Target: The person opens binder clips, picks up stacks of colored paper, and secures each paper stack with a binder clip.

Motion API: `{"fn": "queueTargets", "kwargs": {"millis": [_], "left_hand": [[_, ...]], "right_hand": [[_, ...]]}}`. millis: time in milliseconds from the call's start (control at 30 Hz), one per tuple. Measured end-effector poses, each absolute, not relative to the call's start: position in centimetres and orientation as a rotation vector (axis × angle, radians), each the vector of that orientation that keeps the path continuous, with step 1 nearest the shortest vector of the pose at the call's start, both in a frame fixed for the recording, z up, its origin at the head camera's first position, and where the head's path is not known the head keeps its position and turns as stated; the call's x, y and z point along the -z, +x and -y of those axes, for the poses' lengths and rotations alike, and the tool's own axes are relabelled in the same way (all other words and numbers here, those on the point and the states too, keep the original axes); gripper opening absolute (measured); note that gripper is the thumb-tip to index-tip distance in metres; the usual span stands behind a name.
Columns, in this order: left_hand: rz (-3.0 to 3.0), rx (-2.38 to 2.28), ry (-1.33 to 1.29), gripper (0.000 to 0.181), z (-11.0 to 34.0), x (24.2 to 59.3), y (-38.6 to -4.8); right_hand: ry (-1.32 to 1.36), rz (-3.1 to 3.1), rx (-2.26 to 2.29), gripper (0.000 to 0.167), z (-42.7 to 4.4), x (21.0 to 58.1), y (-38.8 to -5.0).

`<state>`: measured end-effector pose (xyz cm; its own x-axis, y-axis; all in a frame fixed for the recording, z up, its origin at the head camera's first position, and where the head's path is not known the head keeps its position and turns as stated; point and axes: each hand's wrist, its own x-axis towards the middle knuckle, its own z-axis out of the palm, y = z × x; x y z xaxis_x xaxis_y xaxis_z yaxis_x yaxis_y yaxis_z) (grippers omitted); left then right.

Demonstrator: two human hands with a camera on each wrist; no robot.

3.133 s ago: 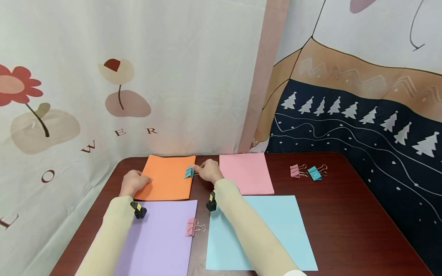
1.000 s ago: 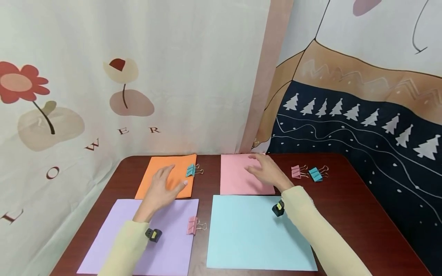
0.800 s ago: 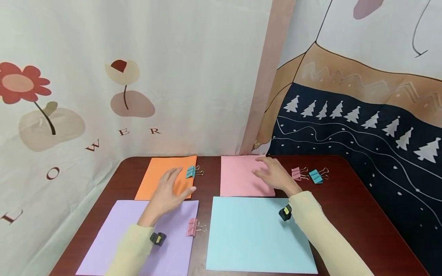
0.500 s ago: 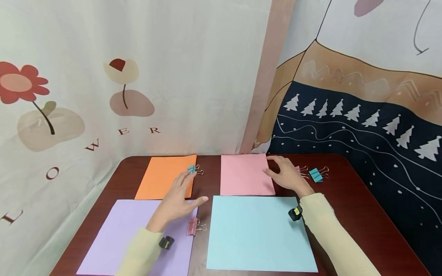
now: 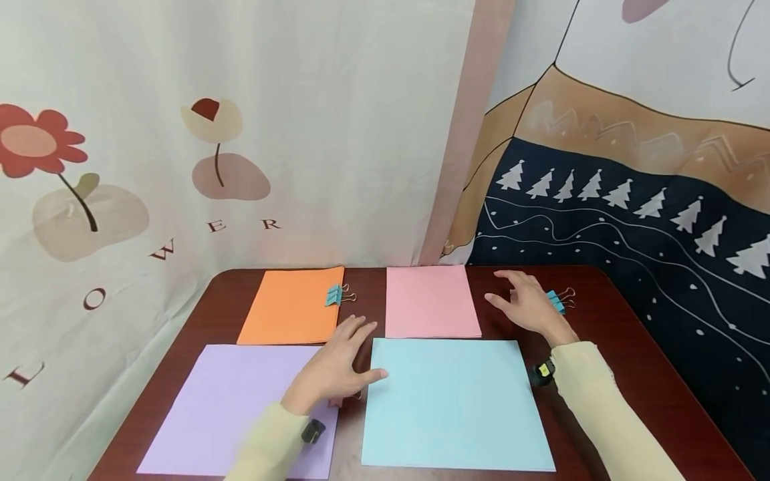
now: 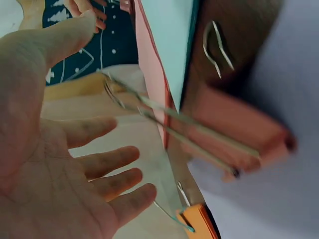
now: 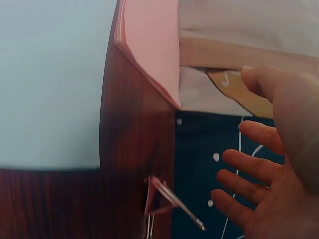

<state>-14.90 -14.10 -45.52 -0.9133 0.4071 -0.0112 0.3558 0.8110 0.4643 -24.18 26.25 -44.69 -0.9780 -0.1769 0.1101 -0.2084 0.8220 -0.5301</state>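
Note:
My left hand (image 5: pixel 335 366) hovers with spread fingers above the right edge of the purple paper stack (image 5: pixel 234 401), holding nothing. Under it, mostly hidden in the head view, a pink binder clip (image 6: pixel 241 127) grips that edge, its wire handles showing in the left wrist view. My right hand (image 5: pixel 528 304), fingers apart and empty, is over the table right of the pink paper stack (image 5: pixel 430 300). A loose pink binder clip (image 7: pixel 153 186) stands near it in the right wrist view; the hand covers it in the head view. Just beyond lies a loose teal binder clip (image 5: pixel 555 302).
An orange paper stack (image 5: pixel 289 307) lies at the back left, a teal binder clip (image 5: pixel 333 295) on its right edge. Light blue paper (image 5: pixel 454 401) lies at front centre. The dark red table (image 5: pixel 631 374) ends at patterned curtains (image 5: pixel 337 133) behind.
My right hand left the teal clip on the orange stack and moved right past the pink stack to the loose clips. My left hand let go of the orange stack and came right and nearer.

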Motion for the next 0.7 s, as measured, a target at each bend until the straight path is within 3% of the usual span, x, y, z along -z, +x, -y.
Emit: {"fn": "queueTargets", "kwargs": {"millis": [300,700], "left_hand": [[-2.843,-0.578,0.659,0.089,11.6,45.8,-14.0],[-2.836,-0.471,0.53,0.086,9.2,46.5,-13.5]], "right_hand": [[0.187,2.959,-0.898,0.066,-28.5,44.8,-23.9],[0.029,3.013,-0.93,0.065,-30.7,45.3,-24.8]]}}
